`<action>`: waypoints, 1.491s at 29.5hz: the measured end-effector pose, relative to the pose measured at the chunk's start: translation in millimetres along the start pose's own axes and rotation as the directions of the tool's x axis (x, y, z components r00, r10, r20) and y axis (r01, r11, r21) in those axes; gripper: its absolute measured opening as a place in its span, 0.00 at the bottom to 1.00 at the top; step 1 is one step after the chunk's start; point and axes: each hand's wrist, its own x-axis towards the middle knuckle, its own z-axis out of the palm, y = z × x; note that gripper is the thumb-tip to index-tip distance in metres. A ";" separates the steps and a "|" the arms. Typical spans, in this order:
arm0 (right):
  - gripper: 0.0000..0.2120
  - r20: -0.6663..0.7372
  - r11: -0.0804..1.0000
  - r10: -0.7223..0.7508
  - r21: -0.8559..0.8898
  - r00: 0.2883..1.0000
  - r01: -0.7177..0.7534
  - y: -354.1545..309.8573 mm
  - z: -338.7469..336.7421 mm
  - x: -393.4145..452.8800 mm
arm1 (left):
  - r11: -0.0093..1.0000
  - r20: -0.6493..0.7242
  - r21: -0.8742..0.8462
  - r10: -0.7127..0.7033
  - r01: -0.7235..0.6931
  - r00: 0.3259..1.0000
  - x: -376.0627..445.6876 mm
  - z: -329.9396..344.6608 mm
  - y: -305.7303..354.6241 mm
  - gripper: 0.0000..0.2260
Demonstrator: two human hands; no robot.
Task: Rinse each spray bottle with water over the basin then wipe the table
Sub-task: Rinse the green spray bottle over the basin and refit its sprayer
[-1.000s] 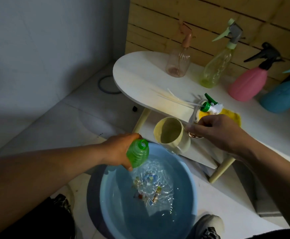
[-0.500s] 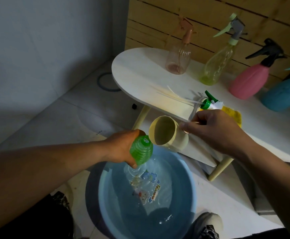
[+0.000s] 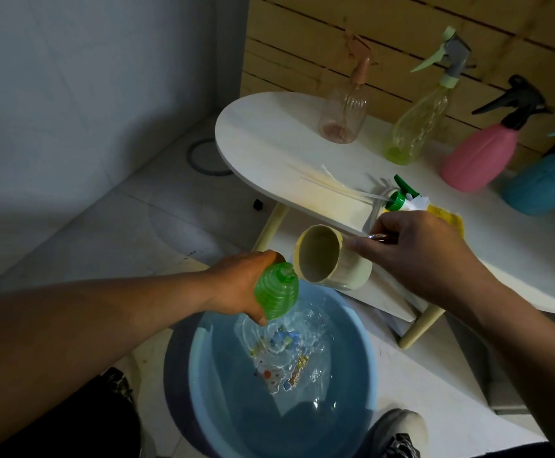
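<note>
Tilting a cream cup [image 3: 330, 259] at the green ribbed bottle [image 3: 276, 291], the right hand [image 3: 414, 252] pinches its handle; left hand [image 3: 241, 285] wraps the bottle above the blue basin [image 3: 203, 368]. Misaimed water could splash onto the floor.

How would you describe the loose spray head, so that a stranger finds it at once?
Look at the white oval table, at its near edge above the right hand. The spray head lies there beside a yellow cloth; unlike the four standing bottles, it lies alone, green and white.
</note>
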 end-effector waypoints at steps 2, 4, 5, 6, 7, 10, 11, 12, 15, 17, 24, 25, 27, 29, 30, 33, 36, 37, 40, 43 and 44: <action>0.21 -0.008 1.000 -0.004 -0.006 1.000 0.004 -1.5 -1.4 -0.8 | 1.000 -0.003 0.006 0.006 -0.006 1.000 0.2 0.3 0.7 0.43; 0.21 -0.020 1.000 -0.012 -0.015 1.000 0.012 -2.4 -2.3 -1.4 | 1.000 -0.002 0.019 0.006 -0.006 1.000 0.2 0.1 1.3 0.44; 0.21 -0.026 1.000 -0.014 -0.018 1.000 0.014 -2.6 -2.6 -1.6 | 1.000 0.002 0.026 0.004 -0.004 1.000 -0.2 -0.1 1.7 0.45; 0.21 -0.032 1.000 -0.017 -0.021 0.999 0.016 -2.9 -2.9 -1.6 | 0.999 0.005 0.032 0.004 -0.004 1.000 -0.2 -0.3 2.0 0.46; 0.21 -0.036 0.999 -0.019 -0.026 0.999 0.018 -2.9 -3.2 -1.6 | 0.999 0.009 0.039 0.003 -0.003 1.000 -0.5 -0.7 2.4 0.47; 0.20 -0.047 0.998 -0.033 -0.053 0.998 0.030 -3.7 -3.7 -1.7 | 0.999 0.018 0.042 -0.006 0.005 1.000 -1.3 -1.3 3.2 0.48; 0.20 -0.051 0.997 -0.035 -0.064 0.998 0.032 -3.9 -3.9 -1.7 | 0.999 0.018 0.040 -0.006 0.005 1.000 -1.2 -1.2 3.3 0.47; 0.21 -0.053 0.997 -0.037 -0.075 0.998 0.033 -4.1 -4.1 -2.0 | 0.999 0.017 0.038 -0.005 0.004 1.000 -1.0 -0.9 3.1 0.47; 0.22 -0.057 0.994 -0.042 -0.099 0.997 0.036 -5.0 -4.3 -2.7 | 0.999 0.021 0.041 -0.004 0.003 1.000 -0.5 -0.1 2.4 0.46; 0.22 -0.063 0.993 -0.051 -0.112 0.997 0.044 -5.1 -4.1 -3.1 | 0.999 0.017 0.037 -0.001 0.001 1.000 0.2 -0.1 2.1 0.45; 0.21 -0.081 0.988 -0.073 -0.144 0.994 0.061 -6.9 -3.6 -5.5 | 0.999 0.030 0.041 -0.008 0.007 1.000 -0.9 -0.9 4.6 0.45; 0.21 -0.081 0.988 -0.073 -0.144 0.994 0.061 -7.7 -3.6 -6.3 | 0.999 0.032 0.041 -0.009 0.008 0.999 -1.1 -0.7 5.1 0.45; 0.20 -0.082 0.987 -0.073 -0.152 0.994 0.060 -8.7 -3.6 -7.1 | 0.999 0.031 0.044 -0.009 0.008 0.999 -0.3 0.2 4.6 0.45; 0.19 -0.089 0.984 -0.080 -0.166 0.993 0.064 -9.3 -3.3 -7.7 | 0.999 0.030 0.049 -0.011 0.009 0.999 0.7 0.9 4.0 0.45; 0.19 -0.094 0.982 -0.089 -0.173 0.992 0.072 -9.7 -3.2 -8.2 | 0.999 0.027 0.050 -0.010 0.008 1.000 1.4 1.1 3.6 0.46; 0.19 -0.097 0.977 -0.109 -0.193 0.989 0.088 -10.4 -2.8 -9.2 | 0.999 0.025 0.052 -0.007 0.006 1.000 2.8 1.1 2.8 0.46; 0.18 -0.110 0.971 -0.130 -0.217 0.985 0.104 -11.5 -2.7 -9.9 | 0.998 0.029 0.055 0.002 -0.004 1.000 3.1 0.9 2.8 0.46; 0.17 -0.117 0.969 -0.138 -0.222 0.983 0.110 -11.8 -2.6 -10.4 | 0.998 0.030 0.057 0.002 -0.004 1.000 2.8 1.0 3.0 0.46; 0.17 -0.145 0.965 -0.163 -0.229 0.976 0.127 -12.6 -2.3 -12.2 | 0.998 0.023 0.057 0.002 -0.003 1.000 2.5 1.7 3.3 0.46; 0.16 -0.157 0.958 -0.191 -0.243 0.969 0.149 -13.0 -2.2 -13.2 | 0.998 0.026 0.057 0.000 -0.001 1.000 2.3 2.1 4.0 0.46; 0.16 -0.161 0.957 -0.197 -0.246 0.967 0.153 -13.2 -2.3 -13.3 | 0.998 0.028 0.055 0.000 -0.001 1.000 2.5 2.1 4.3 0.46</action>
